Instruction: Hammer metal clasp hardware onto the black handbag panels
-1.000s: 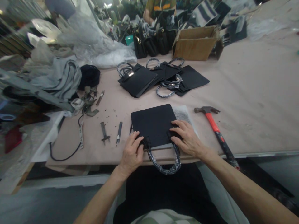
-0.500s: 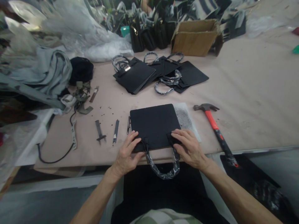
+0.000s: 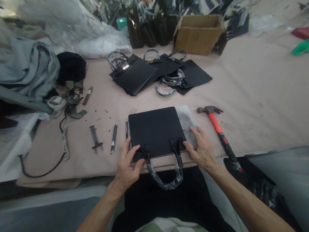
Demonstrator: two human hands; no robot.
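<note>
A flat black bag panel (image 3: 154,127) lies at the table's front edge, over a speckled white slab (image 3: 187,120). Its handle (image 3: 166,186), wrapped in clear plastic, hangs past the edge toward me. My left hand (image 3: 127,166) grips the panel's near left corner, thumb close to the handle's base. At the near right corner, my right hand (image 3: 201,148) has its fingers spread; the thumb touches the panel's edge and the fingertips reach over the slab. Left of the panel lie a thin pen-like tool (image 3: 126,130), a flat dark tool (image 3: 114,138) and a two-pronged tool (image 3: 96,138).
A claw hammer (image 3: 218,129) with a red and black grip lies to the right. Further back are a pile of black handled panels (image 3: 137,74), a cardboard box (image 3: 198,40) and black bags (image 3: 135,32). Cloth (image 3: 31,71) and a black cord (image 3: 38,175) lie left.
The right hand has come off the panel's top and moved to its right edge, fingers now spread. The left hand stays at the left corner. The whole view has shifted slightly.
</note>
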